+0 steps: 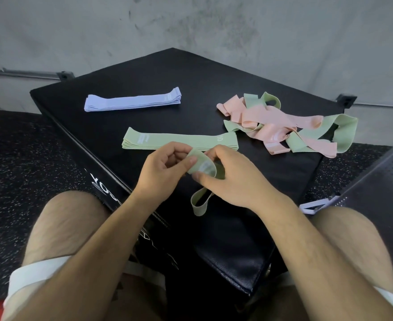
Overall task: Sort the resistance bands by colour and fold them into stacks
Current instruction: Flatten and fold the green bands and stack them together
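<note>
Hands: 2, both over the near part of the black bench [167, 72]. The left hand [165, 167] has its fingers curled and its thumb pinching the upper end of one green band [202, 166]. The right hand [232, 179] is curled over the same band, thumb pressed beneath it.

Held green band: 1. It is clear of the bench top at the hands. Its long axis runs roughly 12 to 6, and the free loop end hangs toward the person at 6.

Loose lilac band [311, 207]: 1, at 4 o'clock from the hands, off the bench, beside the right knee.

Green stack [179, 141]: 1, at 12 o'clock just beyond the hands, lying flat. Its long axis runs 9 to 3, and a printed "30" sits near the 3 o'clock end. Several layers show at the edges, but the exact count is not readable.

Mixed pile [283, 126]: 1, at 2 o'clock from the hands, near the bench's right corner. Pink and green bands are tangled together, with no common axis. The number of each colour cannot be told.

Lilac stack [133, 103]: 1, at 11 o'clock, farthest from the hands and well apart from the green stack. Its long axis runs about 9 to 3, with the right end slightly farther away.
</note>
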